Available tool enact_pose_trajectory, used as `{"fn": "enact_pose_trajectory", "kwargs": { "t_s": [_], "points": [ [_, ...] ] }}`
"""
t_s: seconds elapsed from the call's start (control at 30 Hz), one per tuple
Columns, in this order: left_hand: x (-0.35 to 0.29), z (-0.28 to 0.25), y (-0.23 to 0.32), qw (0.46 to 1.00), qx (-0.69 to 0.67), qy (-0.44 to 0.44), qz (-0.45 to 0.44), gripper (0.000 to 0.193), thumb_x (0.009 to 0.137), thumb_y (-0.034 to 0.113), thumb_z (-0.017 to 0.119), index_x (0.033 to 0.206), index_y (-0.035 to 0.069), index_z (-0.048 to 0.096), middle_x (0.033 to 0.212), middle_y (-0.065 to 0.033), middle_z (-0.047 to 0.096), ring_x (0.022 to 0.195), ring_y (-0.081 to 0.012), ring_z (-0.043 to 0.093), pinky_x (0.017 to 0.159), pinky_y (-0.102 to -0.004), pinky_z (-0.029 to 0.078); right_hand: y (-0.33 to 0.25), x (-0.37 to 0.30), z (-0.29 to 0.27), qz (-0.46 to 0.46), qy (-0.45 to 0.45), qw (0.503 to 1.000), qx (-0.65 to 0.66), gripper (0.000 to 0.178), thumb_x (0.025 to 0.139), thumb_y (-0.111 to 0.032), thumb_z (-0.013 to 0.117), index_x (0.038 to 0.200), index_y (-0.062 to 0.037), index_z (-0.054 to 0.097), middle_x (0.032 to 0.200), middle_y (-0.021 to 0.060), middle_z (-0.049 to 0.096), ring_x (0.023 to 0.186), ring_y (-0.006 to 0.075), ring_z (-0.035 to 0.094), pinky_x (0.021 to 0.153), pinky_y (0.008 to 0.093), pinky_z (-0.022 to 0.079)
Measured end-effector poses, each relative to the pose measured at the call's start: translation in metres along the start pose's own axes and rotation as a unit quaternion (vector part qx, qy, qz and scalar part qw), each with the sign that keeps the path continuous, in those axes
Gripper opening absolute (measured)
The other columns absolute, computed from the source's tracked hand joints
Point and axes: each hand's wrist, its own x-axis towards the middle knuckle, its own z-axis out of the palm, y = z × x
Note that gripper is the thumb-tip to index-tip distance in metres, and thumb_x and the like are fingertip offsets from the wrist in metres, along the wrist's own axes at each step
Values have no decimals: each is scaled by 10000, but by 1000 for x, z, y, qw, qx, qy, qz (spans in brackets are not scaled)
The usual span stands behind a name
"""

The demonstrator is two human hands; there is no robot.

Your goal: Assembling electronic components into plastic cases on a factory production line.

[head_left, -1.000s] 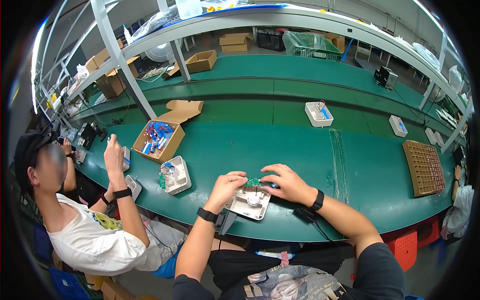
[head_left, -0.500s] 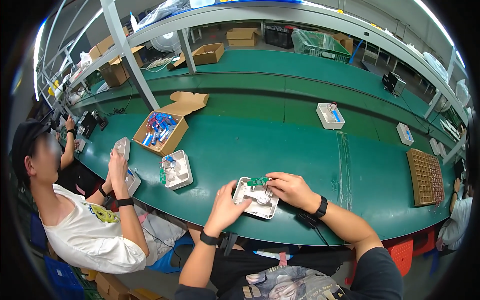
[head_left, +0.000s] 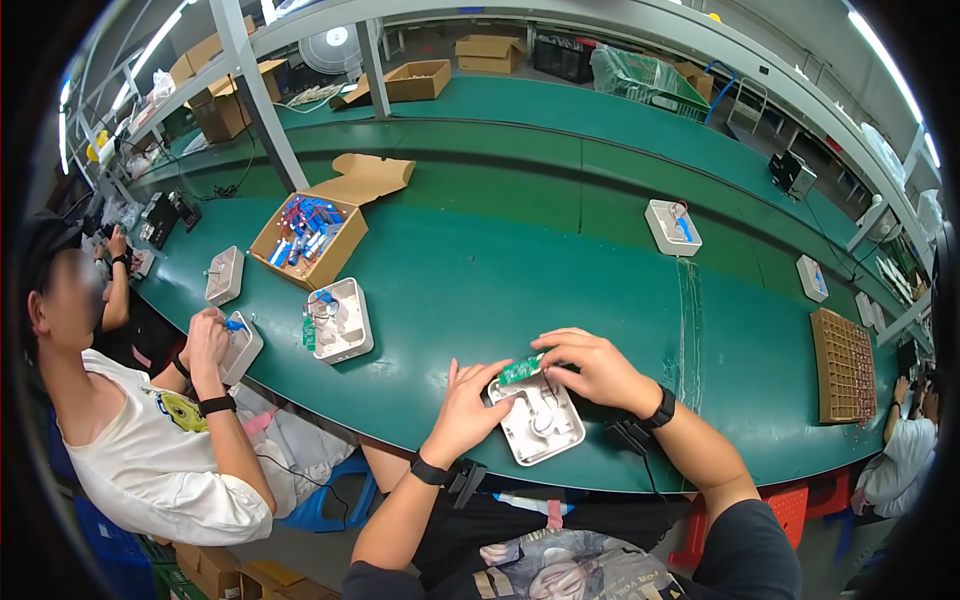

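In front of me, a white plastic housing (head_left: 545, 432) lies tilted on the green table, with its open side up and a round part inside. A green circuit board (head_left: 520, 371) sits at its far edge, and thin wires run from the board into the housing. My left hand (head_left: 468, 405) grips the housing's left side, thumb over the rim and fingers near the board's left end. The fingers of my right hand (head_left: 600, 372) close on the board's right end; their tips are partly hidden.
To the left stand another housing with a board (head_left: 342, 320) and a cardboard box of blue battery cells (head_left: 308, 240). A co-worker (head_left: 150, 430) handles a housing at far left. More housings (head_left: 673, 228) and a gridded cardboard tray (head_left: 842, 365) lie right. A black cabled device (head_left: 630, 435) sits by my right wrist.
The housing has turned and shifted slightly right and nearer me. My left hand has moved onto its left side, and the board now lies lower at the far rim, tilted.
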Motion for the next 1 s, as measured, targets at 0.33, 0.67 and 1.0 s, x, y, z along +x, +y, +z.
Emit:
{"fn": "enact_pose_trajectory", "kwargs": {
  "t_s": [0.33, 0.67, 1.0],
  "points": [
    [-8, 9, 1, 998, -22, 56, 4, 380, 871, 176, 788, 1233, 94, 706, 1166, -104, 744, 1131, -303, 694, 1281, -605, 201, -11, -4, 4, 26, -88, 991, -93, 109, 901, -132, 740, 957, -44, 773, 1238, 101, 724, 1191, 307, 651, 1009, 454, 524],
    [-11, 11, 7, 995, 5, 82, 58, 245, 861, 68, 783, 1095, 36, 719, 1130, -146, 766, 1031, -365, 741, 1132, -528, 480, -18, -4, 5, 44, -94, 990, -93, 107, 894, -119, 741, 958, -49, 791, 1190, 95, 738, 1139, 304, 675, 992, 446, 531],
    [-11, 13, 8, 993, -2, 90, 73, 171, 861, 53, 777, 1028, 28, 747, 1126, -160, 767, 1032, -361, 745, 1037, -457, 563, -17, -9, 11, 26, -71, 989, -125, 124, 877, -119, 763, 978, -56, 799, 1162, 83, 742, 1103, 284, 681, 969, 420, 536]
  ]
}}
